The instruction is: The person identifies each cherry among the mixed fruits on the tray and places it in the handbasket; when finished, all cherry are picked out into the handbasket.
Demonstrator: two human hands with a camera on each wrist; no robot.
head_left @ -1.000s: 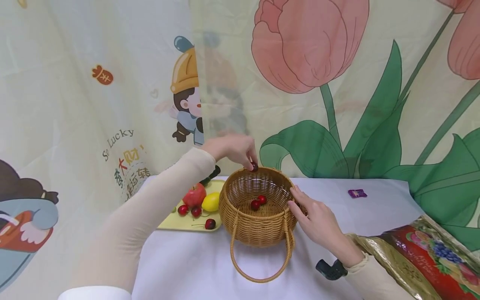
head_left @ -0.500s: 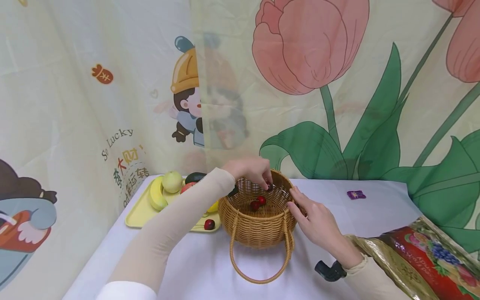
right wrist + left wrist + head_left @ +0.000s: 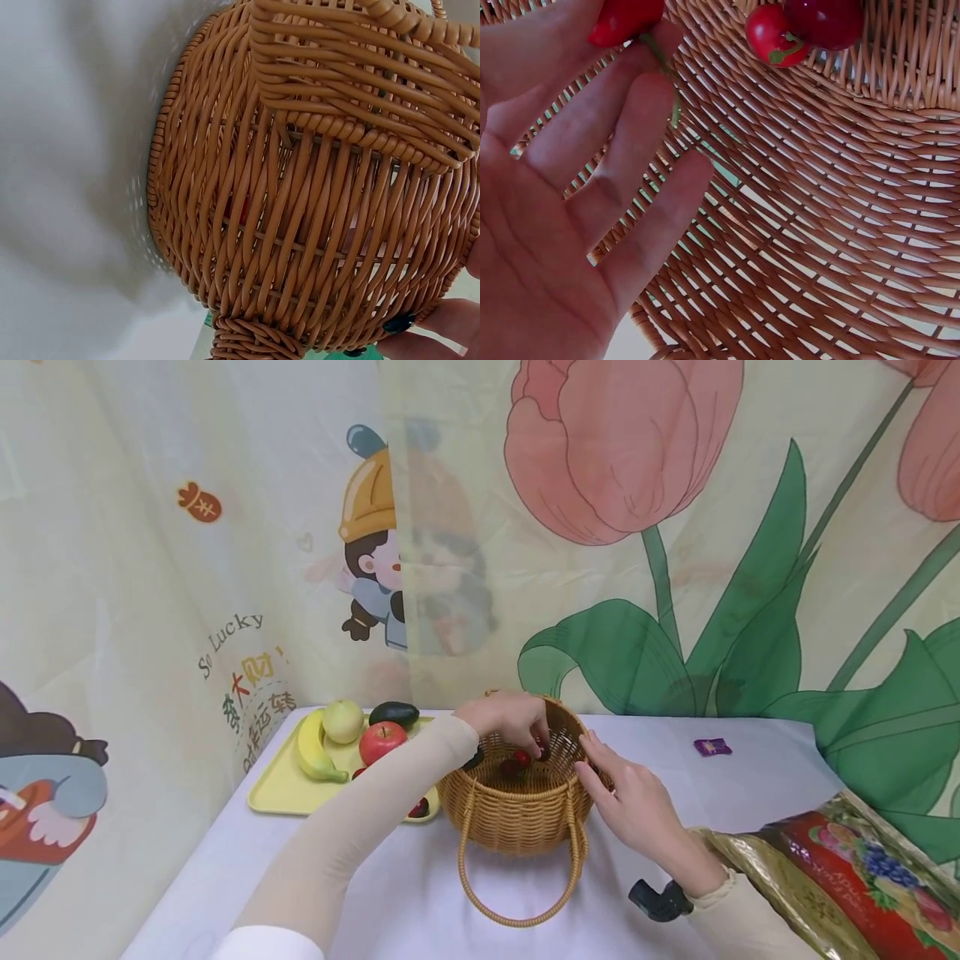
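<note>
My left hand is down inside the round wicker basket, pinching a red cherry by thumb and finger. Its green stem hangs past the other fingers, which are spread. Beside it in the left wrist view, a bright red cherry and a darker cherry lie together on the woven bottom. My right hand rests with extended fingers against the basket's right side at the rim; fingertips show low at the right in the right wrist view. The basket's handle lies folded down toward me.
Left of the basket is a yellow tray with a banana, a pale green round fruit, an avocado, a red apple and cherries. A purple wrapped candy lies right. A red-gold packet sits front right.
My left hand has gone from above the basket's back rim down and right into it, carrying the cherry. The forearm's shift uncovers more of the tray. My right hand stays put.
</note>
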